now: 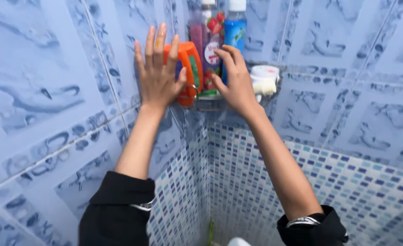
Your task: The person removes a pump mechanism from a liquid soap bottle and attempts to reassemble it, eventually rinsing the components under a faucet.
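A wire corner shelf (210,104) hangs where two blue tiled walls meet. On it stand an orange bottle (190,68), a clear bottle with a strawberry label (209,50) and a blue bottle with a white cap (235,32). A white jar (264,78) sits at the shelf's right end. My left hand (157,73) lies flat against the orange bottle, fingers spread and pointing up. My right hand (235,79) has its fingers curled on the strawberry-label bottle, with the thumb near the shelf's front rim. Both sleeves are black.
Large marbled blue tiles (42,82) cover the upper walls. Small mosaic tiles (256,182) in blue and white cover the lower walls. A white rounded object (238,242) shows at the bottom edge, below the corner.
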